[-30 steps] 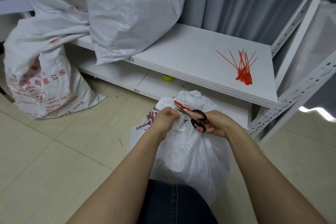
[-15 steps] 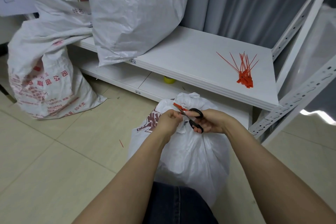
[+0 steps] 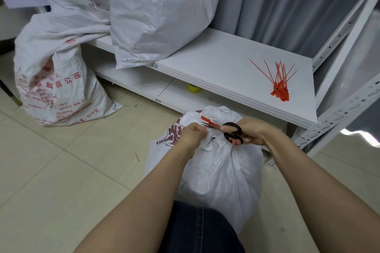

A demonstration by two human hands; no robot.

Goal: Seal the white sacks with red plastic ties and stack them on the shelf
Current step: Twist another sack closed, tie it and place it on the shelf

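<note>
Cutting: scissors [image 3: 232, 132] with black handles lie at the tied neck of the white sack [image 3: 216, 170], blades pointing toward 9 o'clock and nearly closed beside the red tie [image 3: 209, 121].
Right grip [image 3: 249, 132]: thumb and fingers are curled through the scissor loops, holding them at 3 o'clock of the sack's neck.
Left grip [image 3: 194, 133]: fingers are curled tight into a fist at 9 o'clock of the neck, pinching the thin tail of the red tie just at the blade tips.
White sack: it stands on the tiled floor [image 3: 61, 181] in front of a knee in dark jeans [image 3: 197, 230], its top bunched and the red tie's flat tag lying across the bunch.
Shelf [image 3: 216, 63]: it is white and low, at 12 o'clock of the sack.
Spare ties [image 3: 280, 86]: a red bundle lies fanned on the shelf board at 2 o'clock.
Shelved sack [image 3: 160, 16]: it lies on the same board at 11 o'clock, with one corner overhanging the front edge.
Leaning sack [image 3: 53, 88]: it has red print and sits on the floor at 10 o'clock, against the shelf's end.
Yellow roll [image 3: 194, 87]: it sits on the lower board, under the upper one.
Red offcut [image 3: 137, 156]: a short piece lies on the floor at 9 o'clock of the sack.
</note>
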